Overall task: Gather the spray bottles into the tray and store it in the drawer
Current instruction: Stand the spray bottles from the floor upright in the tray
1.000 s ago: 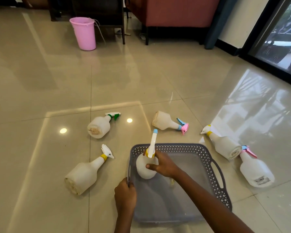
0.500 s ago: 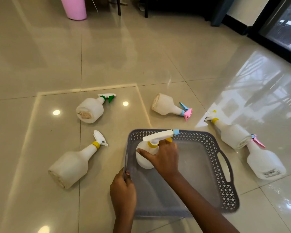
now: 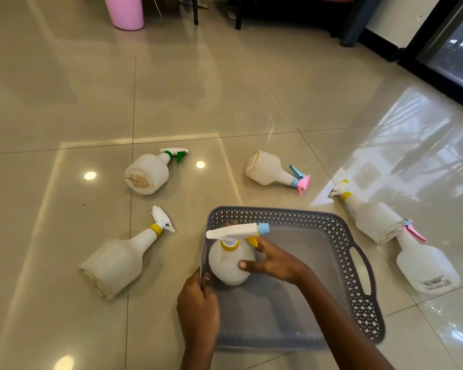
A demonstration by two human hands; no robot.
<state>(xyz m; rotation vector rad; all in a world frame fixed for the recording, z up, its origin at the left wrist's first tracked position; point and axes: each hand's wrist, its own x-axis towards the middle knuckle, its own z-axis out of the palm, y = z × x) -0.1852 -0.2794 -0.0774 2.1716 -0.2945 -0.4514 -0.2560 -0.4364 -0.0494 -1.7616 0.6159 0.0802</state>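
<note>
A grey perforated tray (image 3: pixel 356 263) sits on the tiled floor in front of me. Inside its left corner stands a white spray bottle (image 3: pixel 229 260) with a yellow collar and blue nozzle tip, upright; my right hand (image 3: pixel 271 260) holds its body, thumb and fingers round it. My left hand (image 3: pixel 198 303) grips the tray's left rim. Several more white spray bottles lie on the floor: one with a green trigger (image 3: pixel 149 172), one with a yellow collar (image 3: pixel 120 260), one pink and blue (image 3: pixel 270 169), and two at the right (image 3: pixel 372 217) (image 3: pixel 425 265).
A pink bucket (image 3: pixel 125 10) stands at the back left beside dark furniture legs (image 3: pixel 195 9). A glass door with a dark frame (image 3: pixel 444 46) runs along the right. Glossy beige floor tiles surround the tray.
The bottle's nozzle has swung from pointing away to pointing right, and my right hand has shifted down onto its body. The camera has tilted lower and closer.
</note>
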